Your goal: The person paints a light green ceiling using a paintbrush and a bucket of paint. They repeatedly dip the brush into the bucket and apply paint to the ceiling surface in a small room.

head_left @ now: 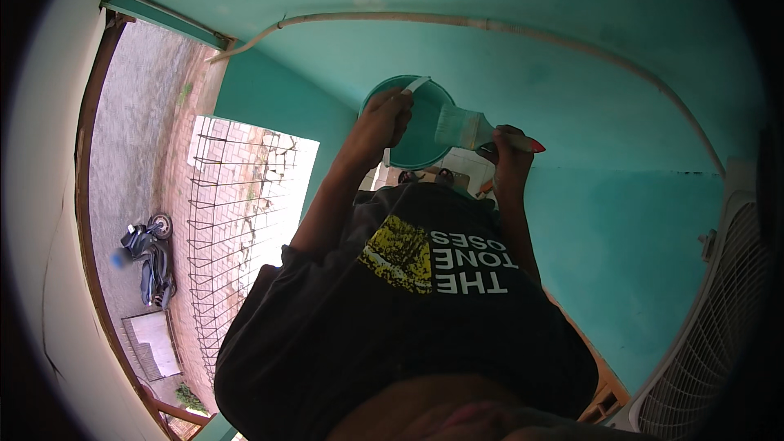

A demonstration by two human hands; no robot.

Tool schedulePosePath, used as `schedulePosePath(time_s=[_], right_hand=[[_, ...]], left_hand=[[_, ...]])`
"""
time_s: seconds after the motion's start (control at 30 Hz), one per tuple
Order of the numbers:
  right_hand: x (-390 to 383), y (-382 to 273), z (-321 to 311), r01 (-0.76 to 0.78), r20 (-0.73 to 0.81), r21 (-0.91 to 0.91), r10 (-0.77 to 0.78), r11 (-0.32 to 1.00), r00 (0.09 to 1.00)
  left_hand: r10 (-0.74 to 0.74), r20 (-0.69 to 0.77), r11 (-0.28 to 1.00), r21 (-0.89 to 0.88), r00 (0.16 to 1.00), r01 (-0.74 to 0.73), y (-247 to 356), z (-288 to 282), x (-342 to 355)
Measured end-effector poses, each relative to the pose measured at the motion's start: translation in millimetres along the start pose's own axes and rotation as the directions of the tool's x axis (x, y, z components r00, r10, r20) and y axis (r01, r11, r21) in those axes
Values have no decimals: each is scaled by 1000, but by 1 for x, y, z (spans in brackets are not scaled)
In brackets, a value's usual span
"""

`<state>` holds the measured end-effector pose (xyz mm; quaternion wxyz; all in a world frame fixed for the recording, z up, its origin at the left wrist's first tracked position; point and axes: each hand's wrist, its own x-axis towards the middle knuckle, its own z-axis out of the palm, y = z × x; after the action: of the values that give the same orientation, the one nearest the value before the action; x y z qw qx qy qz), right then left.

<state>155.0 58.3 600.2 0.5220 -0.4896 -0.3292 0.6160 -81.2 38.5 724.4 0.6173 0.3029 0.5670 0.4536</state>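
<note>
My left hand (384, 118) grips the near rim of a round bucket (425, 151) filled with turquoise paint, held up in front of my chest. My right hand (510, 151) holds a flat paintbrush (465, 128) by its red-tipped handle. The brush's pale, paint-wet bristles hang over the right side of the bucket's opening. Both forearms rise from my dark printed T-shirt (408, 310).
A turquoise painted wall (572, 90) fills the view ahead, with a pale pipe (490, 26) running across it. A white air-conditioner unit with a grille (719, 310) sits at the right. Far below at the left are a metal fence (237, 220) and a parked motorcycle (151, 257).
</note>
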Motion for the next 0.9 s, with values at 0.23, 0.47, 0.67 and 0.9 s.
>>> schedulePosePath(time_s=[0.23,0.47,0.67,0.9], right_hand=[[-5,9,-4,-41,-53,110,47,993,997],[-6,1,-8,-28,-63,133,36,991,997],[-9,-1,6,47,-82,108,-38,993,996],[-15,2,4,69,-88,102,-60,992,994]], left_hand=[[14,45,999,-32,999,-12,-12,-11,2],[44,69,999,-1,997,-44,-5,-8,6],[17,158,998,-64,987,-6,-10,-18,19],[74,186,995,-79,980,-60,-13,-21,14]])
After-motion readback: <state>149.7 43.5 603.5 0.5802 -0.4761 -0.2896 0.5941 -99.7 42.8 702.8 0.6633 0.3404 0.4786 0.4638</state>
